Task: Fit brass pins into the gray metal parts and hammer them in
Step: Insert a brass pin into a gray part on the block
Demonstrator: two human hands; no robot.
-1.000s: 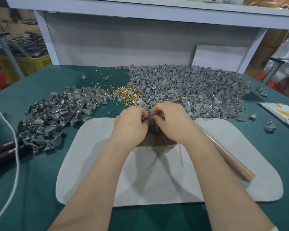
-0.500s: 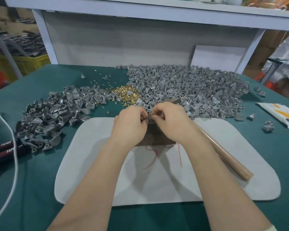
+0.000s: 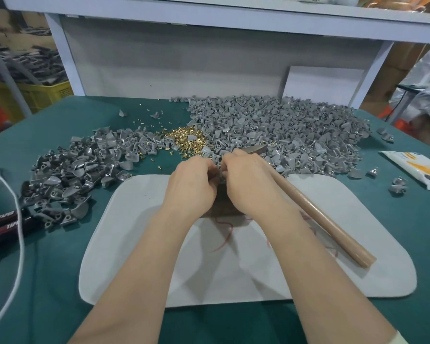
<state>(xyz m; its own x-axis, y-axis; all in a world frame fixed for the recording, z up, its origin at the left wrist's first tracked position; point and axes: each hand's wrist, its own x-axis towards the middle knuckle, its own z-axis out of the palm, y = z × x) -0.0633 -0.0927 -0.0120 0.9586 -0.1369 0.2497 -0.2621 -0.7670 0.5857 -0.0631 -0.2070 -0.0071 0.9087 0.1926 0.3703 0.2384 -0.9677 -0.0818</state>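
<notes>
The only lettering I could read sat at the left edge of the frame: white capitals that looked like "TAPER" on the black-and-red tool handles (image 3: 3,223). The print on the white-and-orange packet (image 3: 417,170) at the right edge was too small for me.

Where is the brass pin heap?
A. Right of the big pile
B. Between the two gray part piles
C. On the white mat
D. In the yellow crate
B: the pins lie on the green cloth between the left pile and the right pile, beyond the mat.
</notes>
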